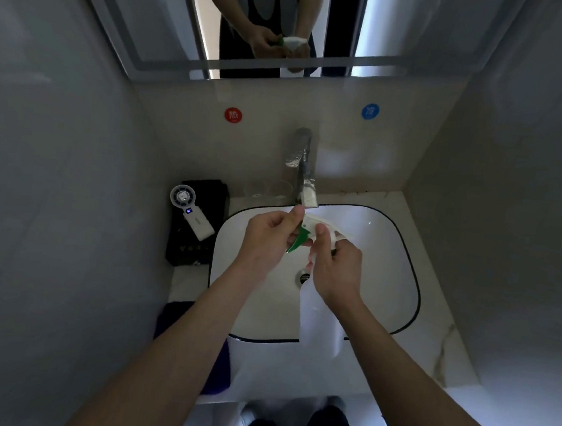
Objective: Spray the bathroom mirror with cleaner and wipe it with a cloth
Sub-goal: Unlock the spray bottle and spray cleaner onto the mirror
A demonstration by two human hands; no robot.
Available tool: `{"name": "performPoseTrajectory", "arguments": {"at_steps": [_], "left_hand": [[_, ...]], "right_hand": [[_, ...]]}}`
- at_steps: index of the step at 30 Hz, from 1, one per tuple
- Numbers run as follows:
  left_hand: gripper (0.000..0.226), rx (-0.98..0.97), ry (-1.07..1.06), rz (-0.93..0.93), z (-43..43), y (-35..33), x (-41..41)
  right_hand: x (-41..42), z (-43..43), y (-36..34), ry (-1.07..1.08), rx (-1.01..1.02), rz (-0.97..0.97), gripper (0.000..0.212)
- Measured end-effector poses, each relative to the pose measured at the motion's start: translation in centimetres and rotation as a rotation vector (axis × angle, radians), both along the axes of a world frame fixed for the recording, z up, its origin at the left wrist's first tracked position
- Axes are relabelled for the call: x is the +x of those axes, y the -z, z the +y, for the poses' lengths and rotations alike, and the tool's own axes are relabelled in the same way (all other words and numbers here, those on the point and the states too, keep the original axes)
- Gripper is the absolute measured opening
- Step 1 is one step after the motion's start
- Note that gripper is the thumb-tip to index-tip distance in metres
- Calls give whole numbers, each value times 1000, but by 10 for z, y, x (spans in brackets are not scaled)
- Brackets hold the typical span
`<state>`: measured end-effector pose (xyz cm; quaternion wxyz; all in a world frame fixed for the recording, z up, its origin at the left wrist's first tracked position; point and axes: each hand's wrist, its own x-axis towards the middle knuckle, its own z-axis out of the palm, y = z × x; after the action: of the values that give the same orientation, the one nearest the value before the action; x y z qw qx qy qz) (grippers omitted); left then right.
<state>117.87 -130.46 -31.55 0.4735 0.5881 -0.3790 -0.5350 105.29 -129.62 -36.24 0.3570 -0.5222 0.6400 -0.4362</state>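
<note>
I hold a spray bottle [319,228] with a white head and a green trigger over the white sink [398,291]. My right hand [336,268] grips its neck, and the clear bottle body hangs below the hand, over the front of the basin. My left hand [270,239] pinches the nozzle end of the spray head with thumb and fingers. The mirror [152,31] hangs on the wall above and reflects both hands and the bottle. A dark blue cloth [175,319] lies on the counter at the sink's front left, partly hidden by my left forearm.
A chrome tap [303,160] stands behind the basin. At the left of the sink a small white handheld fan [191,215] lies on a black box [199,239]. Clear glasses [268,189] stand beside the tap. Walls close in on both sides.
</note>
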Motion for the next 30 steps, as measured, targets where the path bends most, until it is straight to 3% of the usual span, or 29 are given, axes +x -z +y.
{"name": "performPoseTrajectory", "arguments": {"at_steps": [3, 8, 13, 25, 30], "left_hand": [[47, 11, -13, 23, 2, -2, 2], [38, 74, 45, 164, 3, -6, 13], [23, 4, 67, 93, 8, 0, 12], [31, 16, 23, 91, 4, 10, -7], [23, 39, 14, 91, 3, 7, -17]], "right_hand": [[6, 2, 0, 13, 15, -23, 71], [8, 5, -2, 13, 27, -13, 68], [9, 4, -5, 24, 32, 13, 75], [-3, 1, -7, 50, 40, 120, 62], [-12, 1, -10, 28, 24, 144, 61]]}}
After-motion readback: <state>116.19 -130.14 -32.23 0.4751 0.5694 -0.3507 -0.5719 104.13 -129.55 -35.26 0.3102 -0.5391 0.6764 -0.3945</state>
